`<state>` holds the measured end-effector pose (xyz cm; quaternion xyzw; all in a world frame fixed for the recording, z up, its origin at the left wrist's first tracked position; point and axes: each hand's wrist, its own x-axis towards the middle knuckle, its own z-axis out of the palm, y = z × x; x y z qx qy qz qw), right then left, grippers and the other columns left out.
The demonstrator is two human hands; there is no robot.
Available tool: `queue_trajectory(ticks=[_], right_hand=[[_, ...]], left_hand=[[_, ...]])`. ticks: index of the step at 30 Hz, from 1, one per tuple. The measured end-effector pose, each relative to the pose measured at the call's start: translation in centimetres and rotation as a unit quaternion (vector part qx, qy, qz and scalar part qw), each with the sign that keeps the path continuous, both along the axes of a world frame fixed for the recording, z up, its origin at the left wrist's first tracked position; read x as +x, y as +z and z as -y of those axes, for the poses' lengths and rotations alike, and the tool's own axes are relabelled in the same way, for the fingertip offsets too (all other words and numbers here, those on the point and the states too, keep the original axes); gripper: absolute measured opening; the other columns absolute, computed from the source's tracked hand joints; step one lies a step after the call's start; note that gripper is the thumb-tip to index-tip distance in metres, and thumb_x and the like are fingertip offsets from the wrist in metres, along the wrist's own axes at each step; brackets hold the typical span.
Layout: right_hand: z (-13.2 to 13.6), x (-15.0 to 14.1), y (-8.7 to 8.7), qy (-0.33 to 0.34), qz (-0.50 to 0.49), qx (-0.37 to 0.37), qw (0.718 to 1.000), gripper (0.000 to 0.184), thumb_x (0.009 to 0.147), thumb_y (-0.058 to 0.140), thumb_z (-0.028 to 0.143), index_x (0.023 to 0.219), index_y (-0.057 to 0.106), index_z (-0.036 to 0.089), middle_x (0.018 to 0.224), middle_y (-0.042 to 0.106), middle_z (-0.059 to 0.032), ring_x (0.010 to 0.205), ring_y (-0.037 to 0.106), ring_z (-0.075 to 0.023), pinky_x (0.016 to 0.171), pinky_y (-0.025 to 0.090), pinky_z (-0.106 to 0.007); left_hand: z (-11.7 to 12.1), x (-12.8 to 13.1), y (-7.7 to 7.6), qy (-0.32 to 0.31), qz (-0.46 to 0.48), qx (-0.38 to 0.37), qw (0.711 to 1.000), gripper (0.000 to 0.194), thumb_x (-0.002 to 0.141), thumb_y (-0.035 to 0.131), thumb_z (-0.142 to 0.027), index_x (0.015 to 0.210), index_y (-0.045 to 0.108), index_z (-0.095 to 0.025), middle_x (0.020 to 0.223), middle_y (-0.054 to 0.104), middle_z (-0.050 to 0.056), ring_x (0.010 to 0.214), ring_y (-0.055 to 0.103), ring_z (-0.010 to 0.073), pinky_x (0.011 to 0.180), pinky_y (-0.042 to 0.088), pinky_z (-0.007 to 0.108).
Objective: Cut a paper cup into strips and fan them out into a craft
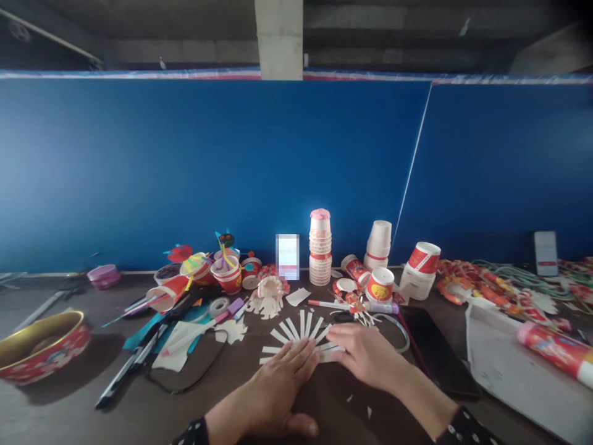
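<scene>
A paper cup cut into white strips lies spread like a fan on the dark table in front of me. My left hand rests flat over its middle, fingers stretched out and thumb apart. At the fan's right side, my right hand touches the strips with its fingertips, fingers slightly bent and grasping nothing. Both hands cover the centre of the cut cup. Small paper scraps lie between my forearms.
Behind the fan rises a tall stack of paper cups. A dark phone and a white sheet lie right. Leftward are a gold-lined bowl, a utility knife, tape and decorated cups.
</scene>
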<state>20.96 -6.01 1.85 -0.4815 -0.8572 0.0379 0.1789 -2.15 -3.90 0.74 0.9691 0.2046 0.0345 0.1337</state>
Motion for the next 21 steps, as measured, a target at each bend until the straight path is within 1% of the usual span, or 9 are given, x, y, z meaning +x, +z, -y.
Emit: queue_trajectory(ticks=[2,4,5,7,10,13,16,18,21], right_hand=[[-0.2,1.3,0.7,-0.104,-0.010,0.027,0.994,0.027,0.087,0.044,0.027,0.106,0.062,0.019,0.107,0.064,-0.0065,0.098,0.058,-0.0186,0.084,0.042,-0.028],[-0.5,2.7,1.1,-0.194,-0.006,0.036,0.980,0.028,0.088,0.041,0.027,0.104,0.062,0.020,0.102,0.066,-0.0062,0.091,0.060,-0.0185,0.076,0.043,-0.027],[-0.7,3.4,1.3,-0.235,0.008,0.029,0.972,0.028,0.088,0.039,0.027,0.101,0.063,0.022,0.097,0.067,-0.0050,0.086,0.061,-0.0179,0.071,0.043,-0.026],[-0.9,4.7,1.5,-0.303,0.059,-0.014,0.951,0.027,0.087,0.037,0.026,0.091,0.064,0.023,0.085,0.068,-0.0028,0.077,0.061,-0.0169,0.063,0.040,-0.024],[-0.9,5.9,1.8,-0.322,0.084,-0.048,0.942,0.023,0.082,0.041,0.022,0.074,0.063,0.021,0.075,0.066,-0.0026,0.070,0.060,-0.0165,0.057,0.035,-0.023],[-0.2,6.4,2.5,-0.322,0.110,-0.079,0.937,0.018,0.076,0.045,0.018,0.069,0.061,0.020,0.072,0.066,-0.0027,0.068,0.060,-0.0171,0.054,0.033,-0.023],[0.5,6.5,3.1,-0.314,0.145,-0.127,0.930,0.011,0.069,0.052,0.016,0.066,0.061,0.020,0.069,0.066,-0.0031,0.064,0.060,-0.0188,0.050,0.033,-0.024],[0.9,6.2,3.3,-0.311,0.170,-0.152,0.923,0.009,0.062,0.057,0.012,0.066,0.062,0.019,0.073,0.067,-0.0059,0.067,0.062,-0.0219,0.051,0.035,-0.025],[0.8,5.6,3.1,-0.316,0.197,-0.159,0.914,0.020,0.061,0.057,0.006,0.077,0.065,0.016,0.083,0.068,-0.0113,0.077,0.064,-0.0267,0.057,0.040,-0.028]], left_hand=[[0.1,0.0,-0.1,0.005,-0.005,0.006,1.000,0.088,0.074,0.038,-0.067,0.140,0.011,-0.014,0.143,0.015,0.017,0.132,0.012,0.0306,0.106,0.015,0.048],[0.2,0.1,-0.3,0.012,-0.009,0.013,1.000,0.087,0.075,0.036,-0.067,0.140,0.010,-0.014,0.143,0.014,0.017,0.132,0.012,0.0297,0.106,0.016,0.046],[0.2,0.1,-0.4,0.015,-0.011,0.017,1.000,0.087,0.075,0.035,-0.067,0.140,0.010,-0.014,0.144,0.013,0.016,0.132,0.012,0.0293,0.106,0.016,0.046],[0.2,0.2,-0.6,0.021,-0.013,0.024,0.999,0.085,0.076,0.034,-0.066,0.140,0.011,-0.014,0.144,0.013,0.016,0.132,0.012,0.0289,0.106,0.016,0.045],[0.3,0.5,-0.8,0.035,-0.021,0.034,0.999,0.085,0.076,0.033,-0.067,0.139,0.014,-0.015,0.144,0.015,0.015,0.132,0.014,0.0298,0.106,0.017,0.047],[0.5,1.0,-0.7,0.057,-0.034,0.031,0.997,0.086,0.074,0.032,-0.070,0.138,0.019,-0.014,0.143,0.018,0.017,0.131,0.017,0.0328,0.103,0.019,0.052],[0.6,1.3,-0.8,0.076,-0.014,0.035,0.996,0.086,0.073,0.033,-0.070,0.138,0.020,-0.015,0.142,0.024,0.018,0.128,0.022,0.0349,0.100,0.022,0.056],[0.5,1.4,-1.2,0.087,0.019,0.041,0.995,0.082,0.075,0.035,-0.067,0.138,0.020,-0.018,0.140,0.027,0.017,0.127,0.025,0.0349,0.098,0.025,0.057],[0.0,1.4,-1.9,0.115,0.063,0.026,0.991,0.063,0.084,0.032,-0.054,0.137,0.022,-0.021,0.137,0.034,0.015,0.124,0.029,0.0323,0.096,0.030,0.055]])
